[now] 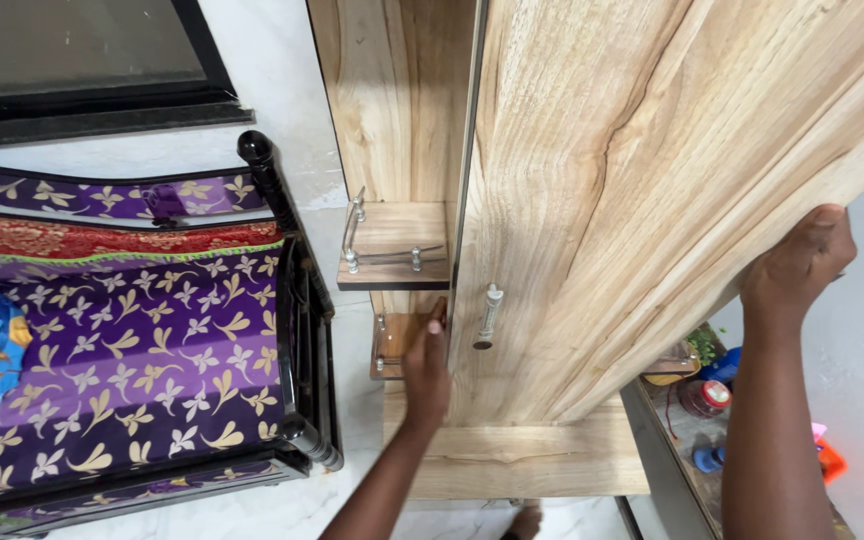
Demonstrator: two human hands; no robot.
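- Below, the left hand [425, 368] reaches up from the bottom edge on a straight forearm, with its fingers pressed on the left edge of the wooden door [642, 200], just beside the metal handle [489, 315].
- Its fingers look curled around that edge, but the fingertips go behind the wood, so how firmly it grips is hard to tell.
- The right hand [795, 268] is raised higher, arm nearly vertical, and it closes over the right edge of the same door, thumb on the front face.
- The door is tall and light brown, it stands open and tilted across the middle of the view, in front of the wardrobe body [392, 100].
- Two small wooden shelves [397, 245] with metal rails sit inside; the lower one is partly hidden by the left hand.
- At left is a bed with a purple flowered cover [132, 340] and a black frame [302, 300].
- At right, small coloured items [704, 396] lie on a low surface, mostly hidden by the right arm and too small to name.
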